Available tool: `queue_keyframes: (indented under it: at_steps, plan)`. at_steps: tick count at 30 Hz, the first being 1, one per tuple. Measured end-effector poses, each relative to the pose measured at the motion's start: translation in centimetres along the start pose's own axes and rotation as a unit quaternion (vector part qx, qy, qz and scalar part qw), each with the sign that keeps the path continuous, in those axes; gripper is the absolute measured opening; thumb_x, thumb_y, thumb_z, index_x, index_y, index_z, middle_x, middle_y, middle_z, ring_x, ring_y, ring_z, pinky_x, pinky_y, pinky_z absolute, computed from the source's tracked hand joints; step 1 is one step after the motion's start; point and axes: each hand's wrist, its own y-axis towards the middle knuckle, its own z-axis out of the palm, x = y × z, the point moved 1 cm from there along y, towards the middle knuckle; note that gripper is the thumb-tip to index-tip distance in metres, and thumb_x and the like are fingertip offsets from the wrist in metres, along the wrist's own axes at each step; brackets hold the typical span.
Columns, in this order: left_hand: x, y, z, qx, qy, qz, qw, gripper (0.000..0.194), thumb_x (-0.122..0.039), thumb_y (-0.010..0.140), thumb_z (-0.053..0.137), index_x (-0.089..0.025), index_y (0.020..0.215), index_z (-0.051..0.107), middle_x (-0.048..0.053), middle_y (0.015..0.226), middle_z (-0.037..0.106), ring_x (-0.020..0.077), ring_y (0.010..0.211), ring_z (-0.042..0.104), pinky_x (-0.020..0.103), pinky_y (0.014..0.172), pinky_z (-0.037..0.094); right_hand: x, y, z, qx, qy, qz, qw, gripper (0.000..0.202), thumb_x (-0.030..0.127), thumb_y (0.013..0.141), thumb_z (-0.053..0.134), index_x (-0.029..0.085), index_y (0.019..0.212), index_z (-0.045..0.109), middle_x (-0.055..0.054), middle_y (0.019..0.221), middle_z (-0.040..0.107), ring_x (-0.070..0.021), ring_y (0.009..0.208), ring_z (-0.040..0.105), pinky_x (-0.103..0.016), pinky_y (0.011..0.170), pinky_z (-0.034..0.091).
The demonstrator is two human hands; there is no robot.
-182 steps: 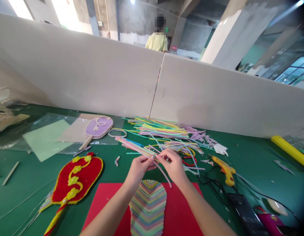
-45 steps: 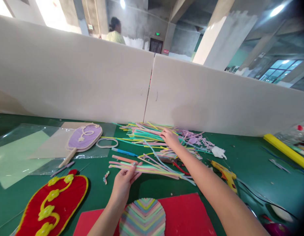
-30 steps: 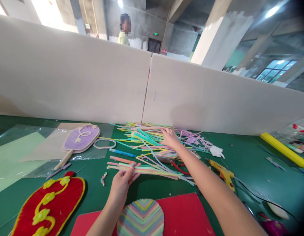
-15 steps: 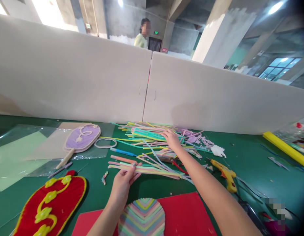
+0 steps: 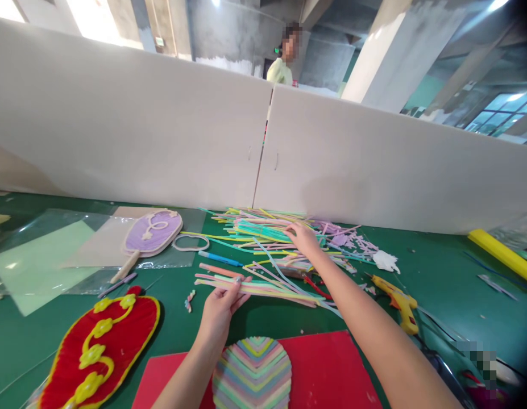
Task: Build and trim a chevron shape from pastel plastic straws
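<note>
A bunch of pastel pipe cleaners (image 5: 272,291) lies across my left hand (image 5: 224,301), pinched between thumb and fingers near its left end. Farther back, my right hand (image 5: 305,238) reaches into a loose pile of pipe cleaners (image 5: 246,216). Its thumb and fingertips come together at the right end of a turquoise bundle (image 5: 258,228); just which strands they grip is hard to see. Below my hands, a rounded panel (image 5: 252,375) of pastel pipe cleaners in a V-stripe pattern rests on a red board (image 5: 323,363).
At left lie a red fan shape (image 5: 113,335) with yellow flowers and a lilac fan (image 5: 154,233) on clear plastic. A blue pen (image 5: 220,259) and red-handled pliers (image 5: 316,284) sit mid-table. Right of my forearm is a yellow glue gun (image 5: 397,301). A white partition (image 5: 161,130) borders the back.
My view has swung slightly left, so the table's things appear farther right. Both hands keep nearly the same places over the pipe cleaners. A person behind the partition has shifted right.
</note>
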Motion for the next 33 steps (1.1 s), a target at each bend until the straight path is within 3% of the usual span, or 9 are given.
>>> queue_keyframes:
  at_steps: [5, 9, 15, 24, 29, 33]
  plan:
    - [0.0, -0.1, 0.0, -0.002, -0.002, -0.001, 1.000, 0.010, -0.010, 0.082, 0.060, -0.007, 0.077, 0.068, 0.014, 0.091, 0.073, 0.0190, 0.084, 0.070, 0.026, 0.074, 0.059, 1.0, -0.5, -0.6, -0.004, 0.022, -0.059, 0.998, 0.015, 0.027, 0.083, 0.058, 0.023, 0.096, 0.065, -0.006, 0.102, 0.062, -0.0205, 0.101, 0.056, -0.032, 0.091, 0.041]
    - [0.1, -0.1, -0.1, 0.009, 0.002, -0.001, 1.000, 0.011, -0.012, 0.082, 0.061, -0.007, 0.077, 0.068, 0.015, 0.093, 0.073, 0.0194, 0.086, 0.070, 0.024, 0.074, 0.059, 1.6, -0.8, -0.2, 0.026, 0.037, -0.071, 0.996, 0.026, 0.018, 0.080, 0.060, 0.023, 0.106, 0.061, -0.005, 0.108, 0.063, -0.0216, 0.102, 0.057, -0.034, 0.090, 0.042]
    - [-0.2, -0.3, 0.2, -0.003, 0.001, -0.008, 1.000, 0.013, -0.008, 0.085, 0.055, -0.007, 0.083, 0.068, 0.014, 0.090, 0.074, 0.0179, 0.081, 0.071, 0.023, 0.070, 0.059, 0.7, 0.4, -1.0, -0.051, 0.051, 0.024, 0.997, 0.026, 0.018, 0.089, 0.042, 0.018, 0.114, 0.050, -0.011, 0.104, 0.065, -0.0245, 0.095, 0.061, -0.036, 0.080, 0.046]
    - [0.0, 0.0, 0.0, -0.003, -0.013, -0.006, 1.000, 0.009, -0.009, 0.083, 0.059, -0.007, 0.081, 0.068, 0.013, 0.090, 0.074, 0.0189, 0.081, 0.071, 0.026, 0.073, 0.059, -0.3, 1.9, -3.7, -0.179, 0.142, 0.040, 0.973, 0.024, 0.027, 0.091, 0.039, 0.019, 0.111, 0.049, -0.011, 0.111, 0.061, -0.0229, 0.106, 0.057, -0.036, 0.089, 0.044]
    - [-0.2, -0.3, 0.1, 0.005, -0.011, -0.006, 1.000, 0.008, -0.010, 0.082, 0.061, -0.007, 0.080, 0.068, 0.014, 0.091, 0.074, 0.0187, 0.080, 0.071, 0.025, 0.072, 0.059, 1.2, 1.3, -3.6, -0.071, 0.087, -0.038, 0.993, 0.021, 0.028, 0.088, 0.048, 0.020, 0.102, 0.061, -0.008, 0.106, 0.065, -0.0237, 0.101, 0.059, -0.039, 0.093, 0.042]
    - [-0.2, -0.7, 0.4, 0.006, -0.002, 0.004, 1.000, 0.009, -0.011, 0.081, 0.061, -0.007, 0.075, 0.067, 0.013, 0.089, 0.074, 0.0176, 0.078, 0.071, 0.023, 0.069, 0.059, 3.6, -0.7, -3.7, -0.047, 0.085, -0.081, 0.992, 0.021, 0.025, 0.089, 0.049, 0.020, 0.101, 0.066, -0.008, 0.106, 0.065, -0.0216, 0.101, 0.059, -0.035, 0.092, 0.043]
